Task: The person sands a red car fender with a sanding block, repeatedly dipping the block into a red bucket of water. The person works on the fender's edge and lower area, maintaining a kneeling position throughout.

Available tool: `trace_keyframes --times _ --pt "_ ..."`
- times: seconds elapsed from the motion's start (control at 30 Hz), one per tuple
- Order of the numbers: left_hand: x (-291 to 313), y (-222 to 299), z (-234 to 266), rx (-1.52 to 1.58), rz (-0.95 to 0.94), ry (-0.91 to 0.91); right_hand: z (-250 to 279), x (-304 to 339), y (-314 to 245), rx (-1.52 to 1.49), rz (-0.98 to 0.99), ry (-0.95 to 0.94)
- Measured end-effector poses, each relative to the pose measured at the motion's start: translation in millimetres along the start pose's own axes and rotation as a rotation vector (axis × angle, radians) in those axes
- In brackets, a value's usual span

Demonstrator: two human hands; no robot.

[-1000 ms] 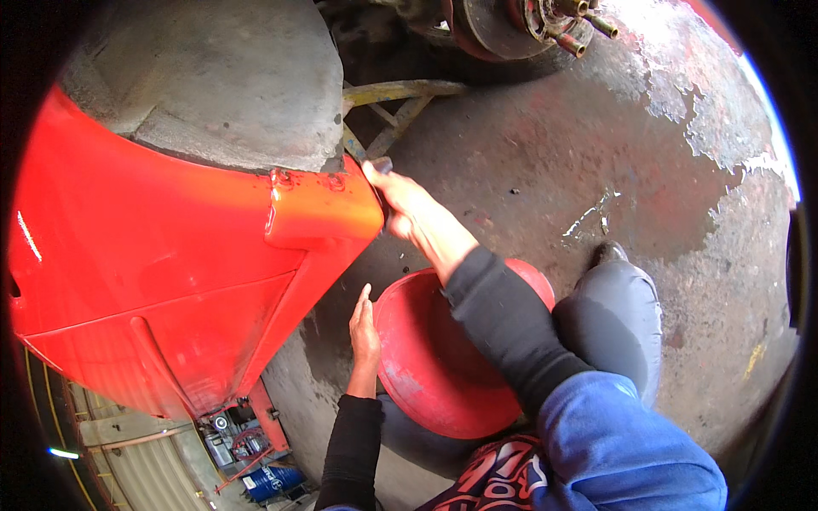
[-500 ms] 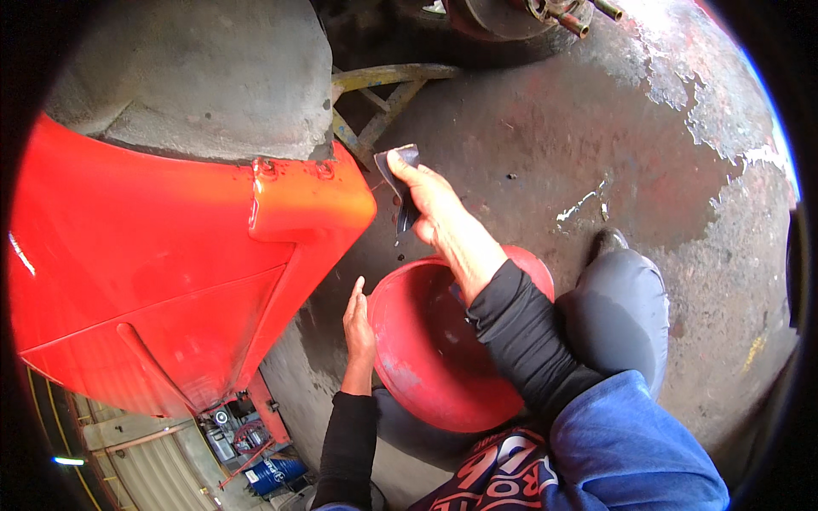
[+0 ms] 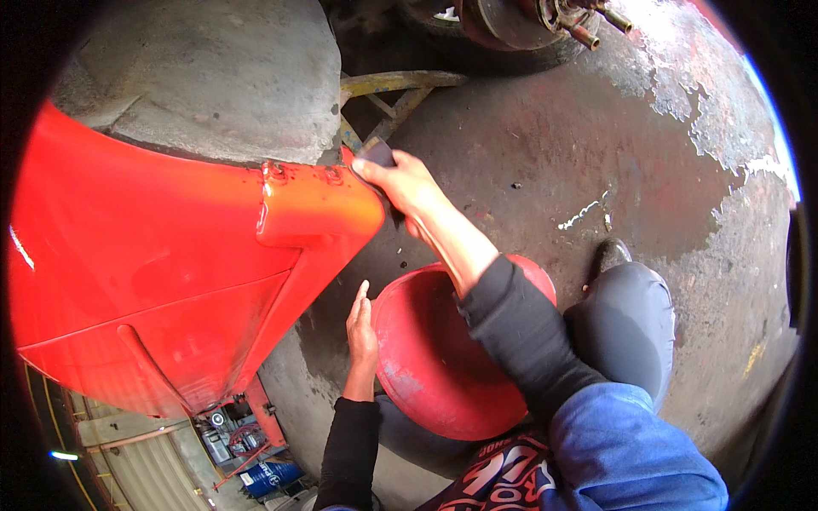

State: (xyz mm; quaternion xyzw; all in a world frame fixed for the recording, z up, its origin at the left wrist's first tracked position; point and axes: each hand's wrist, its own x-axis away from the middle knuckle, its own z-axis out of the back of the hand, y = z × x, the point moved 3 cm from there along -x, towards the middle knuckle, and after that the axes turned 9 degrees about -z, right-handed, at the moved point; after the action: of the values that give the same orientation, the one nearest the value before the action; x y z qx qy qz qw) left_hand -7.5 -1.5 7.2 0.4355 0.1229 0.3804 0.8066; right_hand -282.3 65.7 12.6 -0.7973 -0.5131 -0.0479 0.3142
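My right hand (image 3: 411, 189) grips a folded dark sheet that looks like sandpaper (image 3: 377, 152), thumb on top, at the corner edge of a glossy red-orange vehicle body panel (image 3: 162, 247). The sheet's lower part is mostly hidden behind the hand. Below that arm, a round red basin (image 3: 405, 387) rests by my legs; my right forearm crosses over it and covers part of its inside. My left hand (image 3: 362, 334) is at the basin's left rim, fingers stretched upward, with nothing visible in it.
A grey, dusty surface (image 3: 213, 77) adjoins the panel's upper edge. Behind the corner stands a worn yellow metal frame (image 3: 400, 83). A rusty hub with protruding studs (image 3: 511, 25) is at the top. The floor (image 3: 545, 162) is dark, with peeling patches. A blue drum (image 3: 271, 479) is lower left.
My right hand has moved left and slightly up with the sandpaper, from beside the panel's corner onto its edge. The left hand stays by the basin.
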Motion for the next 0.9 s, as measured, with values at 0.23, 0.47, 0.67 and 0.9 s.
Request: trace_keyframes --times 0.23,0.47,0.67,0.9 --pt "-2 -1 -1 -0.003 -0.003 -0.005 -3 6 -6 -0.046 0.004 0.041" --pt "-2 -7 -1 -0.02 0.003 -0.031 -4 -28 -4 0.121 0.21 0.082" --pt "1 4 3 -0.026 -0.085 0.13 -4 -39 -8 0.207 0.185 0.119" --pt "56 19 -64 0.13 -0.273 0.137 5 15 6 0.234 0.171 0.108"
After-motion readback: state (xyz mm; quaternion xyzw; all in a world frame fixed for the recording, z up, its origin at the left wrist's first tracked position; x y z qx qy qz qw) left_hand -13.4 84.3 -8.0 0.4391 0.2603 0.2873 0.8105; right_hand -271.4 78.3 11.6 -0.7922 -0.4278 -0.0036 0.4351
